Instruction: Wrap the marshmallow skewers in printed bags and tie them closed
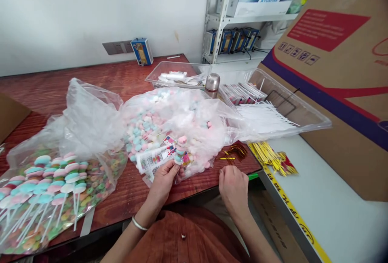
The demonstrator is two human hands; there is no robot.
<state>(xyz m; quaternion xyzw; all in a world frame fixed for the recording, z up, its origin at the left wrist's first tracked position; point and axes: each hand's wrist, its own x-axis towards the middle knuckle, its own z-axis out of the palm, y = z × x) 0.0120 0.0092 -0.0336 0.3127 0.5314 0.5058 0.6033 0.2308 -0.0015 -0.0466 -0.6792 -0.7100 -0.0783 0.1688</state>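
Note:
My left hand [165, 182] pinches a short stack of pink, white and blue marshmallow candies [181, 150], which points up and away from me. Printed packaging bags [154, 158] lie just beyond those fingers. My right hand [233, 186] is curled closed at the table's front edge; whatever its fingers hold is hidden. Just past it sit gold twist ties [238, 152]. Behind both hands spreads a large clear bag of pastel marshmallows [144, 127]. To the left, several marshmallow skewers on white sticks [45, 182] rest on a clear bag of ring-shaped candies [93, 178].
A clear plastic bin [315, 121] holds white sticks [263, 117] and bundled packets. Behind the marshmallow bag stand a metal flask [212, 83] and another clear tray [154, 73]. Yellow twist ties [268, 156] lie at right, near a tall cardboard box [336, 73].

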